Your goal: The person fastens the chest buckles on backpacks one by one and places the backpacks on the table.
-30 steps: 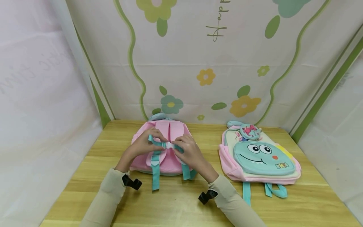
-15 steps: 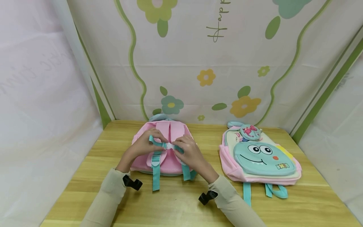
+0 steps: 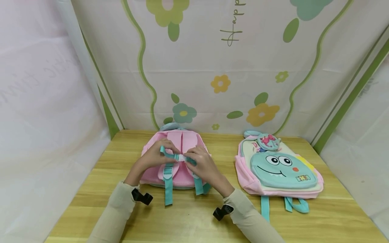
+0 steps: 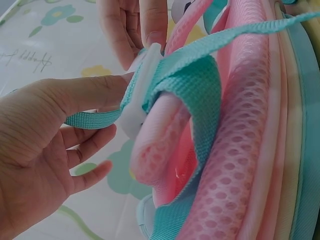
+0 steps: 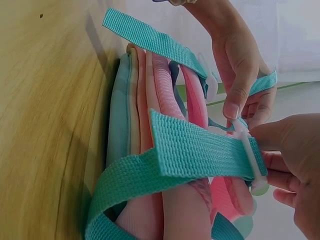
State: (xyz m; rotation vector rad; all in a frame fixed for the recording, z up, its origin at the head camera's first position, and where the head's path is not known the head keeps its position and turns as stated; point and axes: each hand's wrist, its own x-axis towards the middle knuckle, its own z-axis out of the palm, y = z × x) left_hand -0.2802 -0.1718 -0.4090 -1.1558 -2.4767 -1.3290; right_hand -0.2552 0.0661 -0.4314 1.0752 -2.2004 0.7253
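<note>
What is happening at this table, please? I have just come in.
A person is working on a pink backpack that lies with its shoulder straps facing up. The left hand and right hand pinch a white buckle from either side, above those straps. I cannot tell whether it is fully fastened. A second backpack, with a smiling face on its pocket, lies to the person's right on the wooden table; no hand touches it.

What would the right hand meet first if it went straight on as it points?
Probably the white buckle at the right hand, then the left hand opposite; depth is unclear.
</note>
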